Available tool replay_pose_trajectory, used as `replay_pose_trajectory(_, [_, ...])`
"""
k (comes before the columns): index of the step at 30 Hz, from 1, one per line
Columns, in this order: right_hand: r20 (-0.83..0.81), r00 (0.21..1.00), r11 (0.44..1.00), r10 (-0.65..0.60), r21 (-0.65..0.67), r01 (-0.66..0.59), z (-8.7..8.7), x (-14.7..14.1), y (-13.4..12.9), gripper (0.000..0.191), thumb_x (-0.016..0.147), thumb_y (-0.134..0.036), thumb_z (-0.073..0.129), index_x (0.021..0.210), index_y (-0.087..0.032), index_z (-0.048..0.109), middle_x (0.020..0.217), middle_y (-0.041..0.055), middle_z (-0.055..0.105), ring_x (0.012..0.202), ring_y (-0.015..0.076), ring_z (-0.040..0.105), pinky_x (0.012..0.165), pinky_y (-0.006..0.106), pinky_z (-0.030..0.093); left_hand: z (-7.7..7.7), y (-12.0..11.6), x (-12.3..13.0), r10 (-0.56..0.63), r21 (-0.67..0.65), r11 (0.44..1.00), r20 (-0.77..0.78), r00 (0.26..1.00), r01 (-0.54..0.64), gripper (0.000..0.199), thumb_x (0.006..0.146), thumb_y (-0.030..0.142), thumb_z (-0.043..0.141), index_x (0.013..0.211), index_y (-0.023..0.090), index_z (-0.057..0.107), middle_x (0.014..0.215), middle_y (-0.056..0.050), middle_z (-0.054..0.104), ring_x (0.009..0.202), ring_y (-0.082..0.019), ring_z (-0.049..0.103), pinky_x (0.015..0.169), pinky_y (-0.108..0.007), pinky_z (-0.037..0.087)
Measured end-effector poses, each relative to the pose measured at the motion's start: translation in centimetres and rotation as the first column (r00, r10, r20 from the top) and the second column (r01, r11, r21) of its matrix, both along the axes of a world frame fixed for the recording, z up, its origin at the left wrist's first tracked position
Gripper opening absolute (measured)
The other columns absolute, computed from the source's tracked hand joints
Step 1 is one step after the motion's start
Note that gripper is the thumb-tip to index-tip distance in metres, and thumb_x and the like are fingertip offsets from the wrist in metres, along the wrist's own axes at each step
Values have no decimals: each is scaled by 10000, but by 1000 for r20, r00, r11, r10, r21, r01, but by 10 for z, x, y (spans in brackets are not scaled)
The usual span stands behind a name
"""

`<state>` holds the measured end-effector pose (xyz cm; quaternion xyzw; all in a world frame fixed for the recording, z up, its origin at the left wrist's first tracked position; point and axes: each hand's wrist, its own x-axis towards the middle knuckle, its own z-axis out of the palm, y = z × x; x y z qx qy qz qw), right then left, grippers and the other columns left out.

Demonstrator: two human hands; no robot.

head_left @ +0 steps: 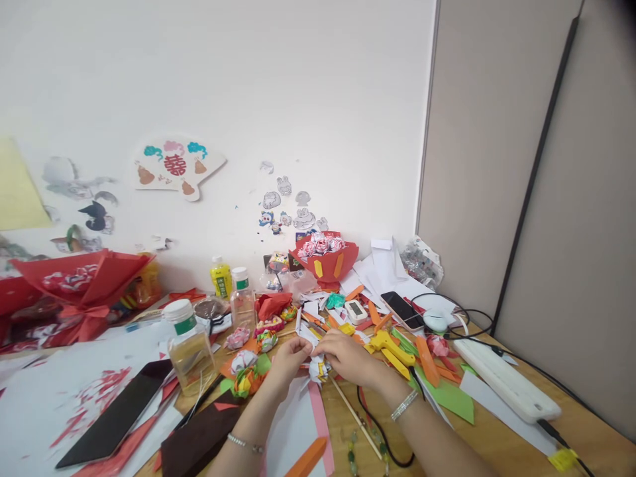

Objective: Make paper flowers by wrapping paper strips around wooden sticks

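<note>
Fingers pinched, my left hand [289,361] is at the left side of a white paper flower [318,369] with yellow bits. From the right, my right hand [342,356] closes its fingers on the top of the same flower. A thin wooden stick [358,419] slants down and right from beside it; whether the two are joined cannot be made out. Several crumpled paper flowers lie left of my hands, among them a yellow and orange one [247,381] and a pink one [238,338]. A yellow glue gun [390,348] lies to the right.
Paper scraps cover much of the table. Two clear bottles, one a wide jar [191,354], stand on the left near a black tablet [116,414]. A red paper bouquet [325,255] stands by the wall. At right are a phone [401,310], cables and a white power strip [507,377].
</note>
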<state>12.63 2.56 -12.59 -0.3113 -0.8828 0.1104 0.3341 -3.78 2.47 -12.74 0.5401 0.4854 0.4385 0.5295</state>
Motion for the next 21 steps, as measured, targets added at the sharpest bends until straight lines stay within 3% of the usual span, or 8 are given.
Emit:
replay_pose_trajectory(6, [46, 999, 999, 5, 31, -6, 1, -1, -2, 398, 763, 22, 407, 944, -218, 668, 878, 13, 658, 858, 152, 505, 792, 261, 398, -2, 1, 1, 9, -3, 1000, -1, 1000, -9, 366, 541, 488, 661, 643, 182, 486, 548, 66, 506, 508, -108, 514, 509, -240, 430])
replay_pose_trajectory(13, [-60, 997, 999, 39, -7, -39, 6, 1, -7, 385, 756, 4, 430, 966, -217, 664, 893, 16, 657, 887, 157, 509, 809, 275, 404, 2, 0, 0, -25, 49, 999, 41, 999, 23, 382, 553, 502, 665, 634, 176, 481, 539, 77, 469, 480, -80, 472, 475, -204, 401])
replay_pose_trajectory(18, [-304, 947, 993, -106, -91, 82, 12, 4, -8, 309, 839, -105, 436, 1073, -224, 601, 1053, 34, 604, 999, 156, 509, 880, 302, 386, 10, 2, -3, -47, 132, 991, 98, 994, 34, 400, 590, 540, 640, 690, 181, 495, 621, 53, 512, 560, -100, 515, 552, -238, 455])
replay_pose_trajectory(21, [-264, 955, 991, -134, -42, 127, 14, 2, -9, 261, 847, -118, 454, 1010, -221, 631, 992, 30, 620, 983, 165, 501, 901, 320, 361, 9, 3, -2, -12, 181, 983, 107, 994, -7, 375, 604, 515, 649, 677, 179, 499, 605, 60, 496, 540, -90, 492, 540, -226, 445])
